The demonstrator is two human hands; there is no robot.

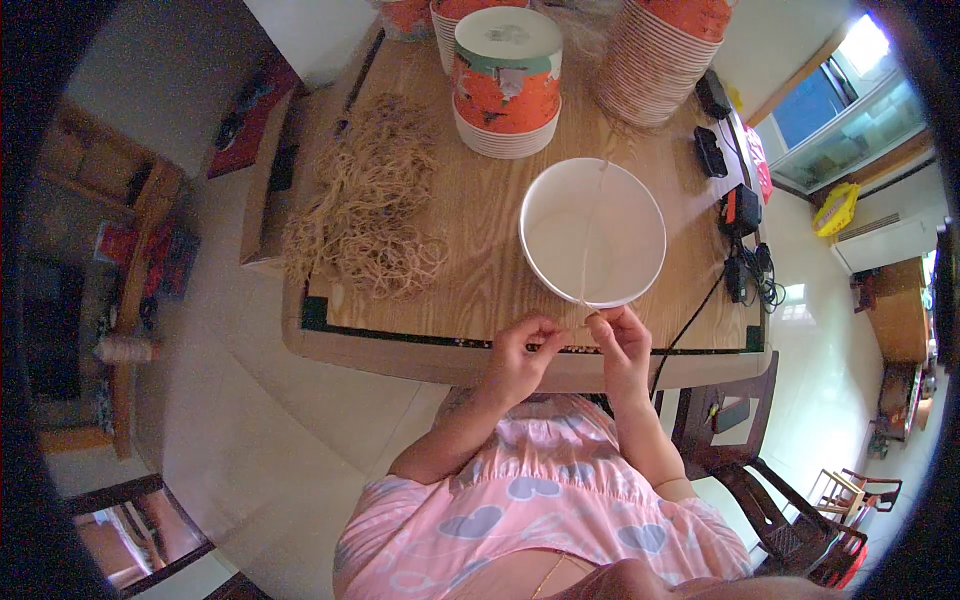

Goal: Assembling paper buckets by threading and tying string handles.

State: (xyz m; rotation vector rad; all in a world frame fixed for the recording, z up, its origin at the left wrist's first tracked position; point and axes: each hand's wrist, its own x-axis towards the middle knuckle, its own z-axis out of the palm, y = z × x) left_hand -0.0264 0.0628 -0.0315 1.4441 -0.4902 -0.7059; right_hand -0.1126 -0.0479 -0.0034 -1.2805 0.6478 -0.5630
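An open paper bucket [560, 225], white inside, stands on the table near its front edge. A thin tan string [600, 200] runs across its mouth from the far rim to the near rim. My right hand [625, 350] is at the near rim, thumb and fingers pinched on the string there. Just to its left, my left hand [525, 350] is closed in a pinch close to the string's end; what lies between its fingertips is too small to make out. A loose heap of tan strings [375, 205] lies on the left of the table.
Behind the bucket stands an upturned stack of orange and white paper buckets [507, 95]. A taller nested stack [660, 70] leans at the back right. Black adapters and cables [742, 240] lie along the right edge. A dark wooden chair [730, 420] stands right of the table.
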